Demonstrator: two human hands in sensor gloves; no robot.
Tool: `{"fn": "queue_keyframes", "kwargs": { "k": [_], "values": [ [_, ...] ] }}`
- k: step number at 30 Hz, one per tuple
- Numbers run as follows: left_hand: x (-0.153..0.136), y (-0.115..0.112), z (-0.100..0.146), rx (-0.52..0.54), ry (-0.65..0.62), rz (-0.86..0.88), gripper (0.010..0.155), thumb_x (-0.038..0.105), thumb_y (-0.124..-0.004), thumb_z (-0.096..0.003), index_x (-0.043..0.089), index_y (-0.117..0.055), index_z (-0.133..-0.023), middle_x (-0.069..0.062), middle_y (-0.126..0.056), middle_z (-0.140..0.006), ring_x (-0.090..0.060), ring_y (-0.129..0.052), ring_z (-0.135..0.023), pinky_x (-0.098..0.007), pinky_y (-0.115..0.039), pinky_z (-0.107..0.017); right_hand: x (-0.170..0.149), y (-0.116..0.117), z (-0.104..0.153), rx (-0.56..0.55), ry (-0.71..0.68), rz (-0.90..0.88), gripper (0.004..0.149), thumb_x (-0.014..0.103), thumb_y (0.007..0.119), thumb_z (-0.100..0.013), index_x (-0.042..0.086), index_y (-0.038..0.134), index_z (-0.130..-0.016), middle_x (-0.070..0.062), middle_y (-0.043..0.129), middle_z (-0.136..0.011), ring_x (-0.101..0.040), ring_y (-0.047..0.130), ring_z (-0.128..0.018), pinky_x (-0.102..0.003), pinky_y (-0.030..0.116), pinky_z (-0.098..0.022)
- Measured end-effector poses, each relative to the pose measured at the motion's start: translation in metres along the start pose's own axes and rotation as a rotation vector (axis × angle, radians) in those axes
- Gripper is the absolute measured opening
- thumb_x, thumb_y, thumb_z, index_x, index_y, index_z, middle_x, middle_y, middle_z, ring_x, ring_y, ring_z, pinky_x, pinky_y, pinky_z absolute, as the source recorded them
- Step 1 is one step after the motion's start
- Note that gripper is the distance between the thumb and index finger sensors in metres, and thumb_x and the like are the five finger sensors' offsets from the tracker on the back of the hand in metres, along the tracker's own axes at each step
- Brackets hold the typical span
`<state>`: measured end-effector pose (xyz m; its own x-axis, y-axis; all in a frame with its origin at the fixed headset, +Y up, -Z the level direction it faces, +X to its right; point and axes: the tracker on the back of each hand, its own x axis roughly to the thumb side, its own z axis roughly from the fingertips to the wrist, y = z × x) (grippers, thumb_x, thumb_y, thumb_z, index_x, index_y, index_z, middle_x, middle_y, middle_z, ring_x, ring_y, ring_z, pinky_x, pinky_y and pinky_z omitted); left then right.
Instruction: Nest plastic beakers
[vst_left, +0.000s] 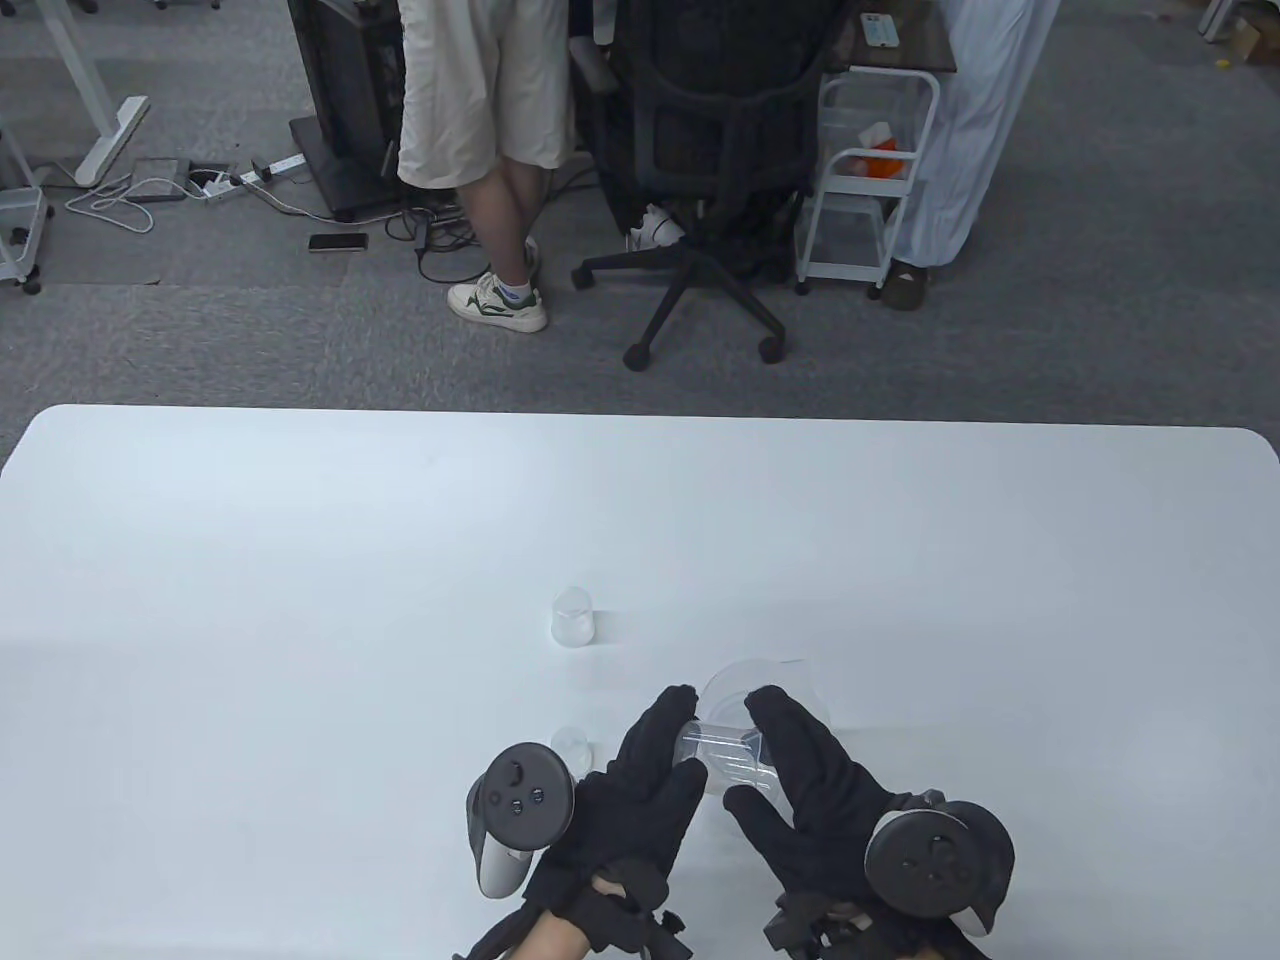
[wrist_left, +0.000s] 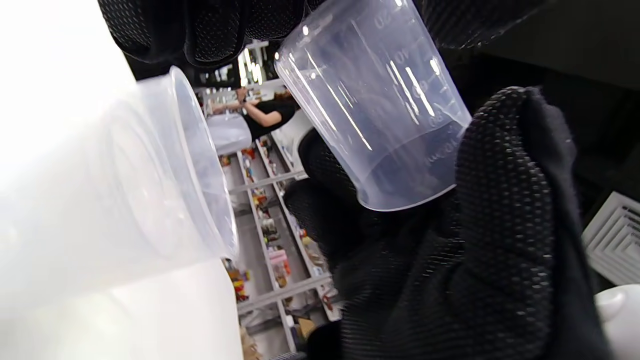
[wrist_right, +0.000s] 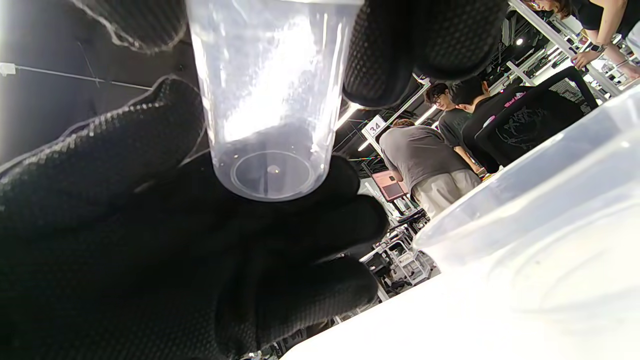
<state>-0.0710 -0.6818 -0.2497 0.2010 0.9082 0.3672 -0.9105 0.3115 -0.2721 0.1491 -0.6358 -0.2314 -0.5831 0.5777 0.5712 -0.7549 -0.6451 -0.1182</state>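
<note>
Near the table's front edge, I have a small clear beaker (vst_left: 725, 752) lying crosswise between both gloved hands, lifted just in front of the large beaker (vst_left: 765, 690) that stands on the white table (vst_left: 300, 560). My left hand (vst_left: 630, 800) has its fingers closed round one end; my right hand (vst_left: 810, 790) has fingers clamped round the other, base end, as the right wrist view shows (wrist_right: 272, 100). From the left wrist view, the beaker's printed scale and thin rim (wrist_left: 380, 105) are plain, with the large beaker's mouth (wrist_left: 195, 165) close beside it.

Two more small beakers stand apart: one farther out (vst_left: 573, 615), one just beside my left tracker (vst_left: 571, 745).

I judge these thin plastic pieces to be very light, stiff enough to hold shape yet liable to flex if squeezed, and smooth enough to slip against the glove's dotted fabric. They should not shatter. Best hold, I think, is a light pinch on the side wall near the rim, leaving the base free to drop into the larger mouth.
</note>
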Motion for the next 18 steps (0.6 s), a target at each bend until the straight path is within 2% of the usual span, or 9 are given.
{"fn": "queue_keyframes", "kwargs": {
  "k": [7, 10, 18],
  "values": [
    [-0.004, 0.008, 0.005, 0.054, -0.007, -0.259, 0.071, 0.051, -0.059, -0.0496, 0.014, -0.040, -0.107, -0.022, -0.042, -0.111, -0.055, -0.059, -0.098, -0.062, -0.062, -0.065, -0.006, -0.005, -0.018, 0.040, 0.045, 0.134, 0.074, 0.052, 0.073, -0.049, 0.010, 0.045, -0.103, -0.019, 0.062, -0.108, -0.036, 0.084, -0.080, -0.052, 0.073, -0.058],
    [-0.007, 0.008, 0.005, 0.047, 0.005, -0.387, 0.071, 0.051, -0.059, -0.0494, 0.014, -0.041, -0.107, -0.022, -0.041, -0.111, -0.054, -0.058, -0.099, -0.063, -0.061, -0.066, -0.009, -0.004, -0.026, 0.073, 0.071, 0.197, 0.074, 0.051, 0.074, -0.049, 0.010, 0.044, -0.104, -0.019, 0.061, -0.109, -0.037, 0.082, -0.082, -0.053, 0.071, -0.059],
    [-0.014, 0.007, 0.005, 0.030, 0.030, -0.431, 0.071, 0.051, -0.059, -0.0491, 0.014, -0.041, -0.107, -0.022, -0.041, -0.111, -0.055, -0.057, -0.099, -0.064, -0.059, -0.066, -0.022, 0.005, -0.036, 0.170, 0.129, 0.392, 0.073, 0.049, 0.075, -0.049, 0.012, 0.045, -0.104, -0.017, 0.059, -0.111, -0.039, 0.076, -0.086, -0.054, 0.065, -0.063]
  ]
}}
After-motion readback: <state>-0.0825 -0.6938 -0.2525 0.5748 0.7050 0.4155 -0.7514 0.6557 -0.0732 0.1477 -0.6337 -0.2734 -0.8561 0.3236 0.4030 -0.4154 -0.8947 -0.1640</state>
